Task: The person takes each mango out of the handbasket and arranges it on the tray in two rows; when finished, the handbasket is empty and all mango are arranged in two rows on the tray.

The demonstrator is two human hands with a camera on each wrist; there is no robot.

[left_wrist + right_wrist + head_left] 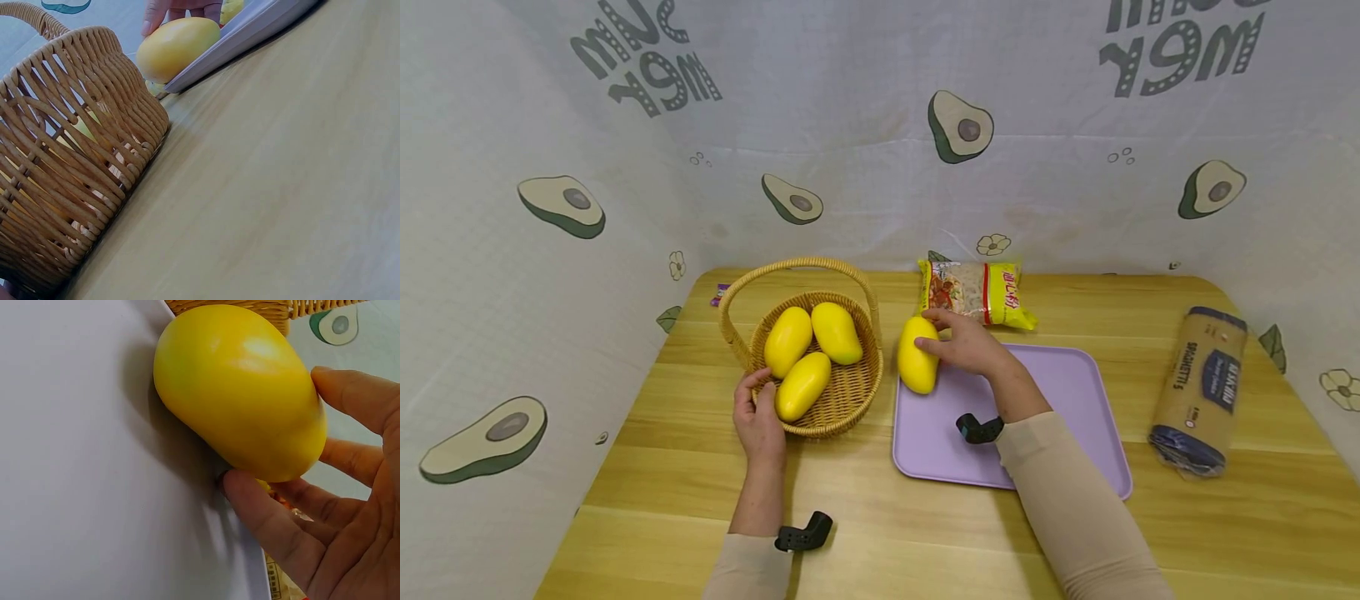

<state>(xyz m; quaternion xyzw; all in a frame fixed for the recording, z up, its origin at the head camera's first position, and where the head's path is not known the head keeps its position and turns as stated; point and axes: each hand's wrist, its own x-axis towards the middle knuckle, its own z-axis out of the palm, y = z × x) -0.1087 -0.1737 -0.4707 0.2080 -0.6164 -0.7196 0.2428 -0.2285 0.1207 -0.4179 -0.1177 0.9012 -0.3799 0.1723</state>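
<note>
A narrow strip of the counter [850, 517] separates the tray [928, 442] from the basket [857, 404]. The mango [916, 367] is at the tray's ten o'clock edge, twelve being the far side in the head view; whether its weight rests on the tray cannot be told. The right hand [973, 343] pinches the mango between thumb and fingers, approaching from its two o'clock side. The right sleeve [1067, 500] passes over the tray's near edge at five o'clock. A wider strip of counter shows at the tray's three o'clock, ending at the spaghetti [1198, 392]. The noodle bag [966, 292] lies just beyond the tray, between eleven and twelve o'clock.

The basket stands upright, its handle [805, 263] arched above it. Inside are three more mangoes, at ten o'clock [788, 342], one o'clock [837, 332] and seven o'clock [803, 387]; woven base shows at four o'clock. The left hand [760, 425] is at the rim between seven and eight o'clock, fingers bent, thumb near the closest mango; whether it grips the rim cannot be told.

The tray is lilac with a low rim. The counter is of pale wood grain, its far corners rounded. A small purple packet [718, 294] lies at the basket's ten o'clock. A white curtain [865, 75], printed with avocados, flowers and lettering, surrounds the counter from nine through twelve to three o'clock
</note>
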